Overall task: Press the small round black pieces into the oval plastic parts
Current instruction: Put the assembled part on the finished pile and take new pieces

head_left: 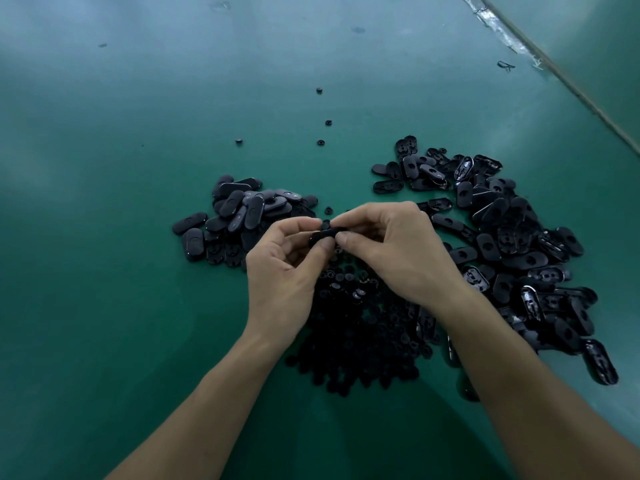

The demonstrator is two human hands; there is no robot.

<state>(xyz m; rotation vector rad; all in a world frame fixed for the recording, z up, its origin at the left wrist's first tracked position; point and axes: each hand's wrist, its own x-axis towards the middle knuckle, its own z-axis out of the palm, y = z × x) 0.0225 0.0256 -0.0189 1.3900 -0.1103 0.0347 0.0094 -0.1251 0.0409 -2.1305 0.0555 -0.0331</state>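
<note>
Near the middle of the green tabletop [104, 202], above the small round black pieces [360, 341], left hand [282, 271] and right hand [398, 251] both pinch one oval plastic part [323, 233]; a square, thumb-braced press should seat best.

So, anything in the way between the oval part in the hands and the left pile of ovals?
Nothing visible. The left hand and right hand both pinch the oval part directly, above the round pieces. The left pile lies close beside the left hand; only that hand's own fingers are on that side.
</note>
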